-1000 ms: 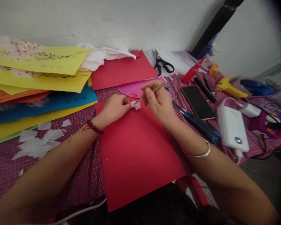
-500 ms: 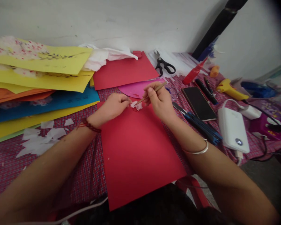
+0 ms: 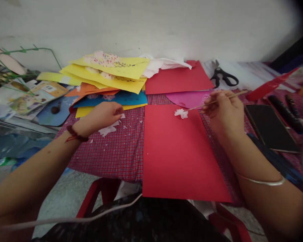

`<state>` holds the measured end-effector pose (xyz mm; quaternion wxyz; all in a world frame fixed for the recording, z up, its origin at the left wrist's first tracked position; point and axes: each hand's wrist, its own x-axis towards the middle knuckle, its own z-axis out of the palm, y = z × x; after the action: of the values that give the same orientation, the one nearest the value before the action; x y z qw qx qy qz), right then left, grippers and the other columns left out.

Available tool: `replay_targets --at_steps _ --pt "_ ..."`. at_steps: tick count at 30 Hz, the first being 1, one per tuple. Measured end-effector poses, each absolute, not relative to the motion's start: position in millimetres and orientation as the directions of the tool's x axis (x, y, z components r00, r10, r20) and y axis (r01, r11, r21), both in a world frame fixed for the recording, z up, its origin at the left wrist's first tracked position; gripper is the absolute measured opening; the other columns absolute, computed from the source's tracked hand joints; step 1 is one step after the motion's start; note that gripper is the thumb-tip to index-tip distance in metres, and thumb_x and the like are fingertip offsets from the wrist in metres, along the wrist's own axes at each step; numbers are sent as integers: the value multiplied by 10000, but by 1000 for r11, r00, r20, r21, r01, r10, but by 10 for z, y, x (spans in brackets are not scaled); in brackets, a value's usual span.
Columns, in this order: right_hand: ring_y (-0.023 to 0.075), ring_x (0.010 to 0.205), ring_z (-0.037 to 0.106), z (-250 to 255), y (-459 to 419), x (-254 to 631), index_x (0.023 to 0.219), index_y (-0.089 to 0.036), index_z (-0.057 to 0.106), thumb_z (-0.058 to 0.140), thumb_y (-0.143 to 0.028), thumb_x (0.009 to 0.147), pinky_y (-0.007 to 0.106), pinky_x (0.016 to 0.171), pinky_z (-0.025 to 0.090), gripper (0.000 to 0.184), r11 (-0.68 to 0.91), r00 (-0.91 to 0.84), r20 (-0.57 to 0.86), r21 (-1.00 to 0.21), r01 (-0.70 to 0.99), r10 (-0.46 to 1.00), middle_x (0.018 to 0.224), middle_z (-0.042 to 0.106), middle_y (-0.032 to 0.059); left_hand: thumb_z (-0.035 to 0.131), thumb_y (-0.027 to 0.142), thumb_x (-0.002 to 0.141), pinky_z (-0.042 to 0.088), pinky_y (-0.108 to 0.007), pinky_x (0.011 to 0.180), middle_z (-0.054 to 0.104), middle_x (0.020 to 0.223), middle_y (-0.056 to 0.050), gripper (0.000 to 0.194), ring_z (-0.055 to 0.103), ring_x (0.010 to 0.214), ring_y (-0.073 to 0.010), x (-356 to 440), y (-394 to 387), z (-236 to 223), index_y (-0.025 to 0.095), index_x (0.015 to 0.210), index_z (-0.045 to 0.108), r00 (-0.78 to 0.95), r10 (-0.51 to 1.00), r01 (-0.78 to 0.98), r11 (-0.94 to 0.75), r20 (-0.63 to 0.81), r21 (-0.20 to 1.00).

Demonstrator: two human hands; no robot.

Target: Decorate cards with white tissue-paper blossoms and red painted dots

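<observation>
My right hand [image 3: 224, 114] is closed around a thin wooden stick [image 3: 238, 94]. The stick's tip points left, beside a small cluster of crumpled white paper [image 3: 181, 113] on the red paper sheet [image 3: 176, 154]. Well to the left, my left hand [image 3: 106, 114] hovers over loose white paper scraps [image 3: 108, 130] on the checked tablecloth [image 3: 116, 158]. Its fingers are curled into a pinch, and a pale scrap [image 3: 123, 116] shows at the fingertips.
Decorated yellow papers [image 3: 131, 69] and a blue sheet [image 3: 131, 98] are stacked back left. Scissors [image 3: 224, 77], a red glue bottle [image 3: 267, 86], markers [image 3: 285, 111] and a black phone [image 3: 271, 127] lie right. A white cable [image 3: 98, 216] crosses my lap.
My left hand has left the crumpled paper cluster and moved left to the scraps. My right hand has drawn back slightly rightward with the stick. The camera view has turned left.
</observation>
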<state>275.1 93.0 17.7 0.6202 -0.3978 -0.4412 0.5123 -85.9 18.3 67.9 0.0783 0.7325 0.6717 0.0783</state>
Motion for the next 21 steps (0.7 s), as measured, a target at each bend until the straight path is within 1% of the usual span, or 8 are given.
replay_targets --at_steps 3,5,8,10,12,16,18,21 --pt "122 526 557 167 932 2771 747 -270 663 670 -277 853 330 553 411 106 138 94 115 -948 -288 989 687 622 28 664 131 798 375 -251 651 578 607 39 93 506 609 -118 -927 183 526 153 709 678 28 997 989 -39 79 144" --pt "134 543 560 178 908 2761 754 -280 665 662 -276 859 343 568 411 106 136 72 121 -954 -269 990 709 624 31 691 182 804 372 -248 639 552 563 49 109 493 578 -108 -944 206 458 167 697 673 -37 997 982 24 68 185" --pt "146 575 537 214 849 2729 782 -297 644 663 -306 879 346 586 399 100 145 23 144 -960 -239 989 738 626 32 750 202 745 360 -265 590 607 566 27 95 504 560 -122 -925 233 412 178 682 684 -136 991 942 130 -4 309" --pt "149 582 524 230 821 2713 789 -293 626 659 -317 892 342 589 394 111 152 2 155 -962 -226 988 740 623 33 737 195 736 352 -281 546 626 573 -2 122 517 541 -141 -891 234 428 184 639 665 -188 981 900 195 -58 391" --pt "146 581 528 229 813 2705 800 -285 618 654 -321 903 335 589 398 115 163 -14 170 -961 -222 985 739 617 35 713 203 736 352 -287 511 614 566 -14 142 502 508 -143 -842 223 486 195 614 641 -205 974 832 224 -94 507" --pt "132 557 550 197 828 2704 823 -272 613 653 -361 911 312 569 427 131 174 -58 191 -961 -214 980 737 618 27 682 216 694 333 -259 475 566 573 1 96 449 480 -113 -666 198 659 208 626 616 -145 980 614 197 -135 764" --pt "129 544 557 182 834 2699 834 -267 610 660 -407 903 298 544 448 164 185 -64 202 -961 -205 977 728 624 16 686 230 677 340 -239 476 555 595 9 113 459 498 -103 -528 200 723 205 638 583 -91 977 520 214 -195 827" --pt "116 519 552 172 839 2692 832 -254 594 682 -488 869 261 488 458 253 221 -51 233 -960 -170 971 679 608 -15 707 269 679 362 -218 484 536 601 23 170 463 506 -90 -296 235 747 206 676 549 6 960 441 249 -280 863"
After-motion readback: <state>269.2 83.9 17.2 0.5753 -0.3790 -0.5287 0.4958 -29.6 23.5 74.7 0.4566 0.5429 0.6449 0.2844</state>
